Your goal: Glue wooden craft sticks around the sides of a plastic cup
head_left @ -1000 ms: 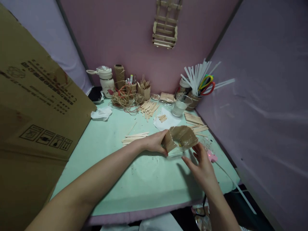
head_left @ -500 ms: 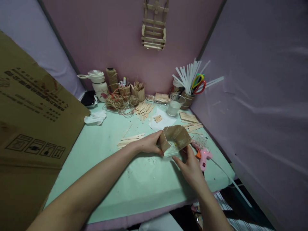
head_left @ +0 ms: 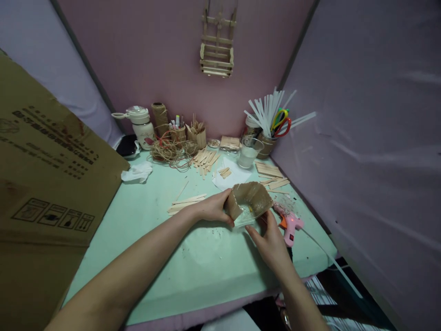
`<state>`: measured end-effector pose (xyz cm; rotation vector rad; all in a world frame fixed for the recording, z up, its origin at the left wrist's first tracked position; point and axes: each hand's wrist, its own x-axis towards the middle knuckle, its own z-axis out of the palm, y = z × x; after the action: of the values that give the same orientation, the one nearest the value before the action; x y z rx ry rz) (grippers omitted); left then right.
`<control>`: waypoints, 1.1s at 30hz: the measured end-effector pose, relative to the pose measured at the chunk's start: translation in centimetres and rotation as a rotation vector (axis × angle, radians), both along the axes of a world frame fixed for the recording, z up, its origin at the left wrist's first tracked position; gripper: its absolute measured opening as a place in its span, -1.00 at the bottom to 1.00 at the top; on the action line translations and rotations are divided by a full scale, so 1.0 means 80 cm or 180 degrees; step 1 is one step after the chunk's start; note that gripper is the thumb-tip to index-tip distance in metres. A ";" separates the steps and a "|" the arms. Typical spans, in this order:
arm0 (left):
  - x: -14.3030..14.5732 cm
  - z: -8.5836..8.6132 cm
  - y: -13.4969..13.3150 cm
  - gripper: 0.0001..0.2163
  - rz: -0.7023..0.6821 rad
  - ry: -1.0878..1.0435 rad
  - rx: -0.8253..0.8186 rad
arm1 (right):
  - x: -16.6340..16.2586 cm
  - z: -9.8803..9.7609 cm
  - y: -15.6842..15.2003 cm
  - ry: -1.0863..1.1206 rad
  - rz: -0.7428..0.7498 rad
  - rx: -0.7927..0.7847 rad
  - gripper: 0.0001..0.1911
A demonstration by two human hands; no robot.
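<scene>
My left hand [head_left: 213,209] grips the left side of a clear plastic container wrapped in brown paper [head_left: 250,202], tilted on its side just above the mint-green table [head_left: 193,262]. My right hand [head_left: 268,236] rests against the container's lower right edge, its fingers curled on the clear rim. A pink glue gun [head_left: 289,224] lies just right of my right hand. Loose wooden sticks [head_left: 186,202] lie left of my left hand.
A large cardboard sheet [head_left: 44,170] leans at the left. Along the back wall stand a white flask [head_left: 141,124], a twine tangle [head_left: 172,149], stick-filled cups [head_left: 198,133], a clear cup [head_left: 250,151] and a jar with scissors and white straws [head_left: 272,122]. A stick frame [head_left: 217,48] hangs above.
My right hand has closed in onto the container's lower edge. The view has shifted right and down, bringing the pink glue gun into sight. The left hand keeps its grip.
</scene>
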<state>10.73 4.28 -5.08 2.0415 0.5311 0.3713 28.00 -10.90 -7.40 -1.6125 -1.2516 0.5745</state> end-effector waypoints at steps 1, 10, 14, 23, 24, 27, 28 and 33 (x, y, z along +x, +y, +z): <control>0.000 0.000 0.000 0.01 -0.0002 0.0031 0.0021 | 0.000 0.000 -0.002 -0.0108 -0.0055 0.0037 -0.27; -0.003 -0.001 0.003 -0.06 0.0036 0.0159 0.0007 | 0.005 0.043 -0.012 -0.1048 -0.0506 0.0717 -0.25; -0.002 0.006 0.004 -0.12 -0.0020 0.0034 0.0234 | 0.012 0.033 0.000 0.0093 -0.0201 0.0249 -0.20; -0.013 0.014 0.010 -0.19 0.0141 -0.0195 -0.0309 | -0.024 0.015 -0.016 0.0555 -0.0198 0.0204 -0.26; -0.013 0.013 0.012 -0.24 0.0126 -0.0264 -0.0450 | -0.027 0.013 -0.018 0.0494 -0.0250 0.0254 -0.26; -0.016 0.014 0.015 -0.38 0.0156 -0.0326 -0.0671 | -0.029 0.004 -0.021 0.0354 -0.0367 0.0318 -0.26; -0.018 0.016 0.015 -0.41 0.0203 -0.0290 -0.0652 | -0.028 0.000 -0.020 0.0339 -0.0404 0.0296 -0.24; -0.033 0.024 -0.005 -0.34 0.0267 -0.0314 -0.0641 | -0.017 -0.012 -0.010 0.0493 -0.0401 -0.0004 -0.10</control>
<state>8.07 3.90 -3.20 1.8018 0.5714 0.4481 26.67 -11.67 -8.35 -1.6032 -1.0283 0.6085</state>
